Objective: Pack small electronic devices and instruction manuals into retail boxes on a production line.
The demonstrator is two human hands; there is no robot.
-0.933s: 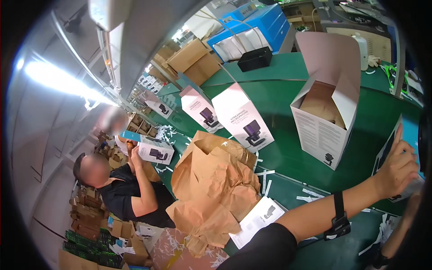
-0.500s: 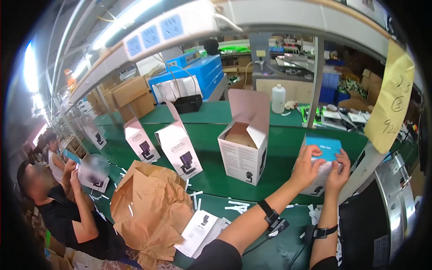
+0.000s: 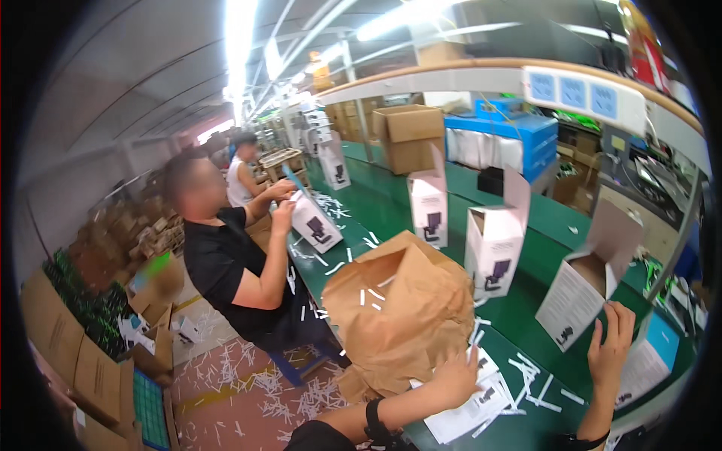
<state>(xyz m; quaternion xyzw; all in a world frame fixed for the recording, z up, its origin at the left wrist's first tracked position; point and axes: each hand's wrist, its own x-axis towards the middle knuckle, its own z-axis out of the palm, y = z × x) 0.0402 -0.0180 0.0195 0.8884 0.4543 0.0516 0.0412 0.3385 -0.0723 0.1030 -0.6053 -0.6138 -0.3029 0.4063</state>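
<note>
My left hand (image 3: 456, 382) is over the lower right edge of a crumpled brown paper bag (image 3: 398, 301), beside a stack of white printed leaflets (image 3: 468, 412). Its fingers are loosely stretched and I see nothing held in them. My right hand (image 3: 613, 342) is raised with fingers apart beside a tall white box (image 3: 570, 304) whose lid stands up. To the right of that hand is another white box with a blue top panel (image 3: 659, 340), partly cut off by the picture's dark rim. Whether my right fingertips touch the open box I cannot tell.
More open white boxes (image 3: 492, 252) stand along the green table (image 3: 391, 210). White paper strips (image 3: 538, 383) lie scattered. At left a co-worker in black (image 3: 233, 259) handles a white box (image 3: 316, 222). A shelf rail with a socket strip (image 3: 583, 94) crosses above.
The view has swung left. Both hands have let go of the blue-topped box; my left hand has moved left to the leaflets and bag, my right hand has lifted away beside the open box.
</note>
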